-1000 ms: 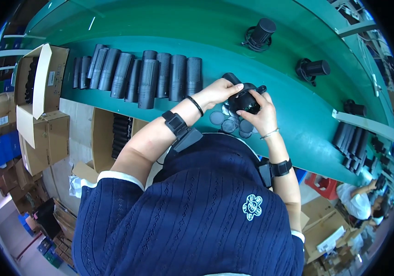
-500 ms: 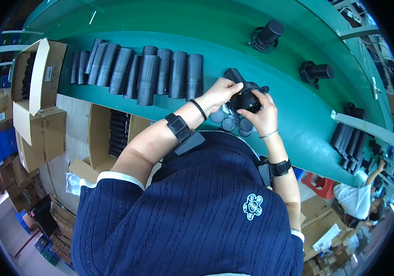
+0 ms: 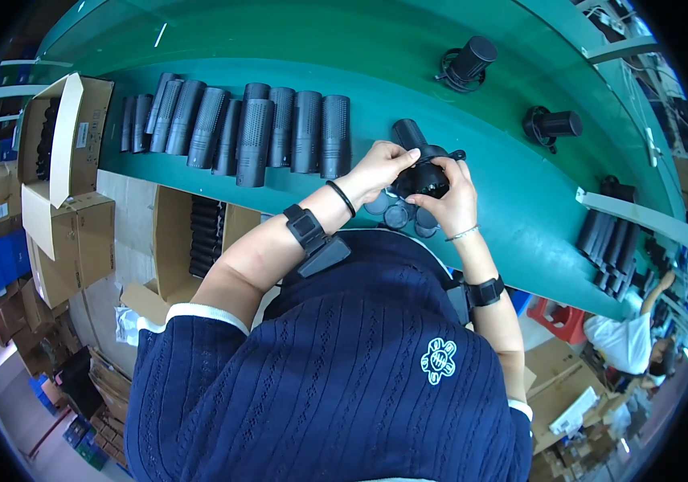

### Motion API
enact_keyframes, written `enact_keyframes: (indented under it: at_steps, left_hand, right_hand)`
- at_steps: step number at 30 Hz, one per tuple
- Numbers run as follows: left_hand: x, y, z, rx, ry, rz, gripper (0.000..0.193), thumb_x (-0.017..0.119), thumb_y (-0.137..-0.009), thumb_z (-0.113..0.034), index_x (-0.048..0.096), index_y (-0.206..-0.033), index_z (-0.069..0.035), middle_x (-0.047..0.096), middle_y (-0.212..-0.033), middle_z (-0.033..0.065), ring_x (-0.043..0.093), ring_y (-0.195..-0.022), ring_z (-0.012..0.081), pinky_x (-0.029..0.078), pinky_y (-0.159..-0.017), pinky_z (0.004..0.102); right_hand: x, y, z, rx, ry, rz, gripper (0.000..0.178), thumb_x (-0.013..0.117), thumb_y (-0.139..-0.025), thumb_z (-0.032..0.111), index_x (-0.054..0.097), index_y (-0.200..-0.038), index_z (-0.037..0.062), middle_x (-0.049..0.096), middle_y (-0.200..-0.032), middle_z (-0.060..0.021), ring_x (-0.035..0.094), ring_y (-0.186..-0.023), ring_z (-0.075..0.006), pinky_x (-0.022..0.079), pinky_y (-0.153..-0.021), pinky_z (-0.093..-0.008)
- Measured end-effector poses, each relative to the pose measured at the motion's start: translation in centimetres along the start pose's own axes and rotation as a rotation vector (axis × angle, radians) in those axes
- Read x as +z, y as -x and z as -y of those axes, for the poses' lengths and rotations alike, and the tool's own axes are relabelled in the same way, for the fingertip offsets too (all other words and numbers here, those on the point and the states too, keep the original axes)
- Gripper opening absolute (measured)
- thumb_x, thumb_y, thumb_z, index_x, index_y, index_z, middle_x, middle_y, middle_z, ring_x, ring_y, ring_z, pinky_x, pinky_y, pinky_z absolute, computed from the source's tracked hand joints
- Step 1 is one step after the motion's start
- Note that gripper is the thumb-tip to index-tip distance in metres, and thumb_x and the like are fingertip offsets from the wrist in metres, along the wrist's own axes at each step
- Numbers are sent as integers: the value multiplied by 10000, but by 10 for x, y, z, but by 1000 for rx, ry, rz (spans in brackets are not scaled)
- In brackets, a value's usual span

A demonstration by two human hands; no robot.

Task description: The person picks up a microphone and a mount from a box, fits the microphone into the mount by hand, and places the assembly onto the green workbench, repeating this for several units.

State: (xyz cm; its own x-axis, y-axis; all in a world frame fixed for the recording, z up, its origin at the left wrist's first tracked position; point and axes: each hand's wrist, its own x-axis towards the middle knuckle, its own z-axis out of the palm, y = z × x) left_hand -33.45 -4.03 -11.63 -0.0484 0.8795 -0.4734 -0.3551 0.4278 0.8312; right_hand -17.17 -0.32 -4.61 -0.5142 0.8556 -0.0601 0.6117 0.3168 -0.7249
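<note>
Over the green bench, both hands close on a black microphone-like cylinder with a ring-shaped mount (image 3: 430,180). My left hand (image 3: 382,167) pinches its ring on the left side, thumb on top. On the right, my right hand (image 3: 452,198) curls its fingers and thumb round the dark rounded end turned toward me. A slimmer black tube (image 3: 408,131) sticks out beyond the fingers on the far side; whether it joins the held piece is hidden. Several small round grey-black discs (image 3: 396,216) lie on the bench just below the hands.
Several black perforated tubes (image 3: 254,149) stretch along the bench's left. Two black cylinders with ring mounts (image 3: 473,58) (image 3: 557,124) are farther off. More tubes (image 3: 608,241) lie at right. Cartons (image 3: 79,225) stand at left; a red stool (image 3: 557,321) and another person (image 3: 621,341) are at right.
Both hands and the held cylinder have shifted very slightly to the left. The grip looks the same, and the things on the bench have not been moved.
</note>
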Motion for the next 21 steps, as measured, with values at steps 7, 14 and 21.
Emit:
enact_keyframes:
  at_steps: [7,14,21]
  left_hand:
    - [8,5,-9,-53,45,-30,369,590,-925,-293,630,-823,59,538,-690,12,433,-615,88,360,-539,286]
    - [-4,-4,-3,-116,-127,97,383,538,-951,-339,611,-929,36,579,-821,31,463,-726,84,385,-650,257]
    - [-2,-4,-3,-168,-70,99,415,536,-949,-357,597,-988,52,576,-863,36,464,-772,95,394,-686,264]
  right_hand:
    - [4,3,-9,-5,26,8,682,889,-475,146,617,-1088,24,552,-935,-121,575,-858,-281,487,-757,-345]
    - [3,4,-10,-3,-21,-22,692,894,-460,194,627,-1088,73,562,-932,-106,596,-859,-299,500,-742,-367]
    - [4,5,-10,6,-70,-26,702,899,-442,159,622,-1080,62,563,-917,-98,585,-852,-273,494,-747,-347]
